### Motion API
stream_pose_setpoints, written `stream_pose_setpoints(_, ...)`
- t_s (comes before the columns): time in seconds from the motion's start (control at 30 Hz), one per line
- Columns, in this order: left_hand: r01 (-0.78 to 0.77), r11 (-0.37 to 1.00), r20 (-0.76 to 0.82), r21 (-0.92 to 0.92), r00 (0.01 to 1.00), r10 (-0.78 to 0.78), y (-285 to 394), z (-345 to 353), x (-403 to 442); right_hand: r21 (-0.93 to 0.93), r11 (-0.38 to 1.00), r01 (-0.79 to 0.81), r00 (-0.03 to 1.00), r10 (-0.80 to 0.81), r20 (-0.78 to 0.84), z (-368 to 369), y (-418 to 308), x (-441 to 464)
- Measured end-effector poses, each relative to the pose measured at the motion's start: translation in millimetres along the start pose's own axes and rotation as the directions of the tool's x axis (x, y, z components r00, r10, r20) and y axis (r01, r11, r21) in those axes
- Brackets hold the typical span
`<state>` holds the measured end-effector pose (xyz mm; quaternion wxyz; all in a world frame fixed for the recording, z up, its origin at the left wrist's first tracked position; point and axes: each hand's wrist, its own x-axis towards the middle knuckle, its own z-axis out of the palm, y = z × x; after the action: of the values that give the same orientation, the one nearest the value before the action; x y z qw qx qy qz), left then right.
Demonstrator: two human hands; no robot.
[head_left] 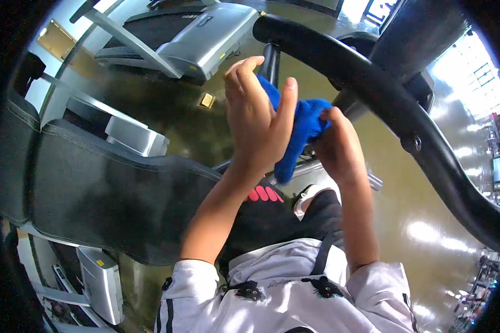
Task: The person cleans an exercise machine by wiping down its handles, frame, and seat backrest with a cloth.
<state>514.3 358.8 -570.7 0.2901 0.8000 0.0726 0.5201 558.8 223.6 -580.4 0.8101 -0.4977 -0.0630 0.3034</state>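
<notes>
A blue cloth [304, 123] is bunched up in front of me, with one end hanging down. My right hand [339, 145] grips it, thumb and fingers closed on its right side. My left hand [255, 114] is raised beside the cloth, thumb and fingers spread apart. Part of the cloth passes behind this hand and shows between thumb and index finger; whether it touches the palm is hidden. Just beyond both hands runs a thick black curved bar [366, 75] of an exercise machine.
A black padded bench [111, 194] extends left of my arms. Grey treadmills [211, 39] stand at the upper left, and a silver machine base [136, 136] sits behind the bench. A small yellowish block [207, 100] lies on the shiny floor [422, 194].
</notes>
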Motion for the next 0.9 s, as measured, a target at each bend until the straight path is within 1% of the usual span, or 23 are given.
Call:
stream_pose_setpoints(0.03, 0.148, 0.984, 0.069, -0.104, 0.988, -0.141, 1.7, -1.2, -0.5, 0.029, 0.999, -0.043, 0.997, 0.045, -0.058, -2.7, -7.6, -7.1)
stream_pose_setpoints(0.07, 0.293, 0.935, 0.149, -0.198, 0.952, -0.266, 2.7, -2.2, 0.0, 0.059, 0.995, -0.079, 0.990, 0.085, -0.115, -4.9, -15.6, -14.1)
stream_pose_setpoints(0.1, 0.314, 0.930, 0.212, -0.193, 0.938, -0.272, 1.2, -4.2, 0.4, -0.307, 0.947, 0.092, 0.984, -0.134, -0.121, -25.3, -10.9, -11.4)
stream_pose_setpoints(0.13, 0.382, 0.905, 0.300, -0.186, 0.899, -0.318, -0.5, -6.8, 2.7, -0.024, 1.000, 0.006, 0.980, -0.011, -0.201, -18.7, -37.2, -20.7)
stream_pose_setpoints(0.17, 0.250, 0.961, 0.357, -0.119, 0.914, -0.193, -5.5, -10.0, 5.2, -0.055, 0.986, 0.160, 0.966, -0.168, -0.196, -19.6, -54.0, -26.2)
stream_pose_setpoints(0.2, 0.107, 0.992, 0.420, -0.059, 0.905, -0.072, -11.4, -13.1, 6.7, -0.086, 0.948, 0.308, 0.929, -0.319, -0.185, -24.8, -66.8, -30.5)
stream_pose_setpoints(0.23, 0.079, 0.996, 0.509, -0.047, 0.860, -0.045, -16.9, -13.7, 8.2, -0.528, 0.701, 0.479, 0.764, -0.629, -0.142, -37.1, -78.2, -34.8)
stream_pose_setpoints(0.27, 0.088, 0.995, 0.510, -0.056, 0.859, -0.047, -14.9, -13.6, 10.0, -0.835, 0.267, 0.481, 0.553, -0.831, 0.054, -41.3, -87.3, -39.0)
stream_pose_setpoints(0.33, 0.000, 0.997, 0.653, 0.079, 0.756, -0.051, -8.2, -15.9, 17.3, -0.671, 0.451, 0.588, 0.563, -0.824, -0.061, -36.7, -106.1, -49.4)
stream_pose_setpoints(0.37, -0.001, 0.993, 0.743, 0.116, 0.664, -0.086, -9.3, -15.2, 24.2, -0.791, 0.318, 0.524, 0.511, -0.859, -0.007, -38.7, -110.9, -48.4)
stream_pose_setpoints(0.4, 0.003, 0.994, 0.746, 0.110, 0.661, -0.085, -12.3, -8.8, 26.6, -0.795, 0.317, 0.517, 0.513, -0.858, -0.009, -44.1, -112.8, -43.4)
stream_pose_setpoints(0.43, 0.015, 0.986, 0.748, 0.169, 0.649, -0.138, -15.4, -1.1, 29.2, -0.922, 0.031, 0.386, 0.511, -0.839, 0.185, -52.8, -112.8, -34.7)
stream_pose_setpoints(0.47, 0.026, 0.974, 0.746, 0.226, 0.638, -0.190, -18.5, 6.6, 32.7, -0.931, -0.275, 0.241, 0.539, -0.759, 0.364, -63.6, -111.7, -24.1)
stream_pose_setpoints(0.5, 0.005, 0.954, 0.786, 0.301, 0.565, -0.251, -19.8, 13.1, 40.6, -0.934, -0.342, 0.100, 0.669, -0.672, 0.318, -82.8, -103.8, -8.5)
stream_pose_setpoints(0.53, 0.008, 0.955, 0.787, 0.296, 0.565, -0.248, -23.5, 20.7, 42.9, -0.720, -0.670, -0.179, 0.645, -0.633, 0.428, -70.8, -90.2, -2.1)
stream_pose_setpoints(0.6, -0.036, 0.922, 0.752, 0.385, 0.591, -0.291, -30.9, 34.1, 44.3, -0.684, -0.702, -0.196, 0.635, -0.623, 0.458, -63.6, -69.3, 14.7)
stream_pose_setpoints(0.63, -0.021, 0.909, 0.751, 0.417, 0.571, -0.332, -28.8, 36.8, 48.6, -0.674, -0.719, -0.170, 0.630, -0.605, 0.487, -55.6, -62.7, 24.2)
stream_pose_setpoints(0.67, -0.018, 0.909, 0.753, 0.416, 0.567, -0.334, -29.7, 38.4, 51.4, -0.664, -0.734, -0.145, 0.627, -0.587, 0.512, -49.0, -56.1, 34.4)
stream_pose_setpoints(0.73, 0.080, 0.894, 0.744, 0.441, 0.525, -0.414, -33.0, 41.3, 55.3, -0.621, -0.775, -0.118, 0.556, -0.570, 0.605, -40.7, -44.2, 69.3)
stream_pose_setpoints(0.77, 0.081, 0.887, 0.740, 0.455, 0.521, -0.426, -33.3, 41.5, 56.5, -0.650, -0.759, -0.038, 0.555, -0.557, 0.619, -30.5, -41.7, 84.3)
stream_pose_setpoints(0.8, 0.079, 0.888, 0.741, 0.453, 0.520, -0.425, -36.2, 42.4, 56.3, -0.617, -0.785, -0.051, 0.525, -0.547, 0.652, -26.1, -35.1, 107.2)
stream_pose_setpoints(0.83, 0.068, 0.896, 0.730, 0.440, 0.554, -0.400, -41.4, 43.8, 54.8, -0.615, -0.788, 0.021, 0.519, -0.517, 0.680, -19.6, -28.9, 121.7)
stream_pose_setpoints(0.9, 0.053, 0.909, 0.714, 0.413, 0.600, -0.360, -52.9, 49.6, 51.9, -0.563, -0.826, 0.022, 0.549, -0.461, 0.697, -5.4, -15.2, 148.0)
